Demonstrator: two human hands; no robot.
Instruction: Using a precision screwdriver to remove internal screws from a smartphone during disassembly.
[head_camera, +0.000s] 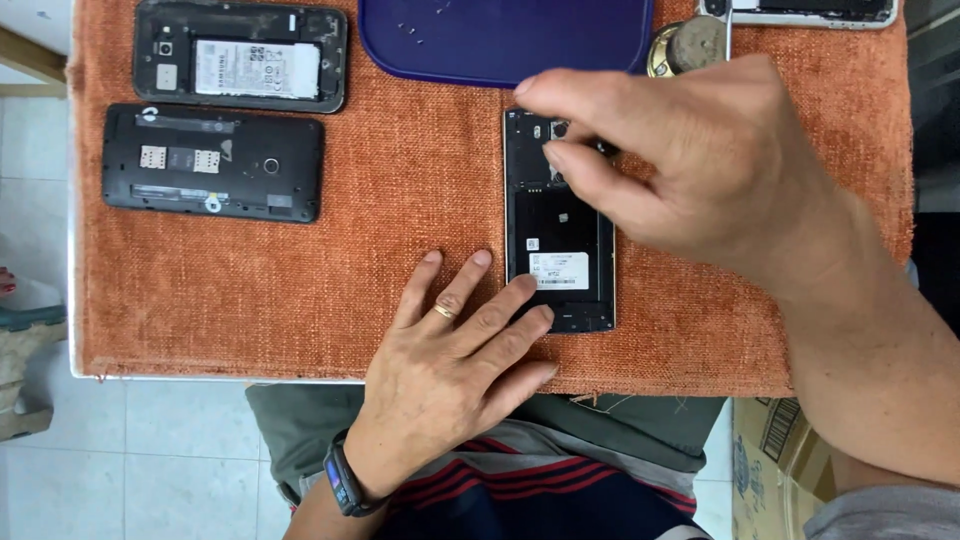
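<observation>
A white rectangular label (558, 270) sits on the near half of the open phone (558, 225) at centre; a larger white label (257, 68) covers the battery in the far-left phone (240, 52); a brown cardboard box (768, 470) with dark print stands near right, below the table edge.

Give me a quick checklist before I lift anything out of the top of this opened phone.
1. Opened phone flat on the orange cloth: ok.
2. Left hand pinning its lower end: ok.
3. Right hand fingertips over the top end: ok.
4. Part gripped between those fingers: cannot tell, hidden.
5. Blue tray close by, above the phone: ok.
6. Two other opened phones well apart at left: ok.
</observation>
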